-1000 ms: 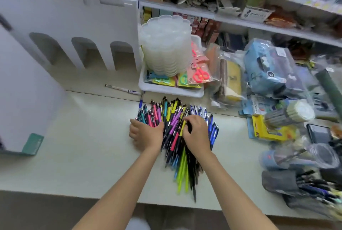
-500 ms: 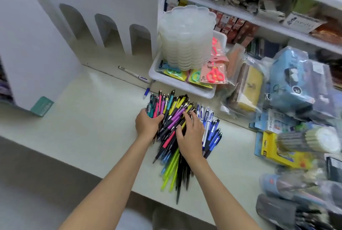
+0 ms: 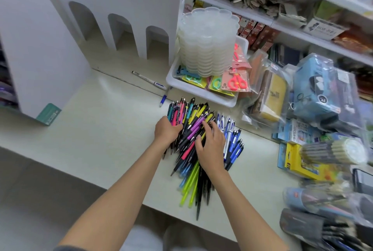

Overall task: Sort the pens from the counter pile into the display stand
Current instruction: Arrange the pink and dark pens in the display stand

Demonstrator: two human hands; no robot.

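Observation:
A pile of pens (image 3: 193, 127) in pink, purple, yellow, blue and black lies on the pale counter (image 3: 101, 129). My left hand (image 3: 167, 132) sits at the pile's left edge, its fingers curled in around a bunch of the pens. My right hand (image 3: 212, 148) lies on top of the pile with spread fingers touching the purple and black pens. Behind and to the left stands the white display stand (image 3: 125, 4) with three arched openings along its base.
A loose white pen (image 3: 149, 79) and a blue pen (image 3: 163, 99) lie behind the pile. A white tray (image 3: 203, 94) holds stacked clear containers (image 3: 207, 41) and packed scissors. Bagged goods, a yellow box (image 3: 302, 162) and pencil bundles crowd the right. Shelves run along the back.
Both hands have stayed on the pile, with the right hand's fingers spreading further over it. The view has swung, so the stand now looks closer.

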